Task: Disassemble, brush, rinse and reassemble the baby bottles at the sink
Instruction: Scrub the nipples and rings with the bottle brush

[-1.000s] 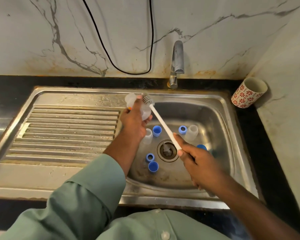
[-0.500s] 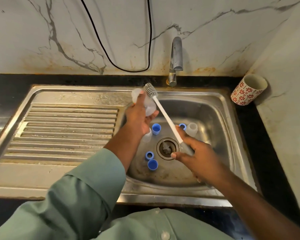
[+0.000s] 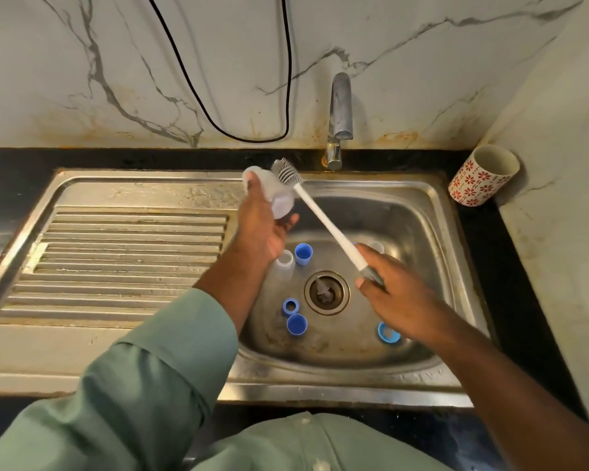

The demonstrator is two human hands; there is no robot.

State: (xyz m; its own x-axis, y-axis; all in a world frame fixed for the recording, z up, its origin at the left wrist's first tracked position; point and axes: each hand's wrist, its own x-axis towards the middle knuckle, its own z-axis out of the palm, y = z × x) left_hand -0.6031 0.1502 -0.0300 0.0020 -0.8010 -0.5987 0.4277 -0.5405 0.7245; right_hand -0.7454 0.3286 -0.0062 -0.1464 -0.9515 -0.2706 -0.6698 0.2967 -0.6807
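My left hand (image 3: 261, 226) grips a clear baby bottle (image 3: 279, 198) above the sink's left rim. My right hand (image 3: 391, 290) holds the grey grip of a white bottle brush (image 3: 327, 226); its grey bristle head (image 3: 286, 171) lies against the outside of the bottle's upper end. In the steel sink (image 3: 432, 212) lie another clear bottle (image 3: 284, 263), a blue cap (image 3: 303, 254), a blue ring (image 3: 290, 306), a second blue cap (image 3: 297, 324) and a blue ring with a teat (image 3: 387, 333). A further clear bottle (image 3: 376, 247) shows behind the brush handle.
The tap (image 3: 339, 120) stands behind the basin, with no water running. A ribbed draining board (image 3: 123, 263) spreads to the left. A red-flowered cup (image 3: 483, 176) lies tilted on the black counter at the right. A black cable (image 3: 218, 96) hangs on the marble wall. The drain (image 3: 326, 292) is at the basin's middle.
The brush head has come up along the bottle to its far end, and my right hand has slid back towards me along the handle to its grey grip. The bottle stays in my left hand.
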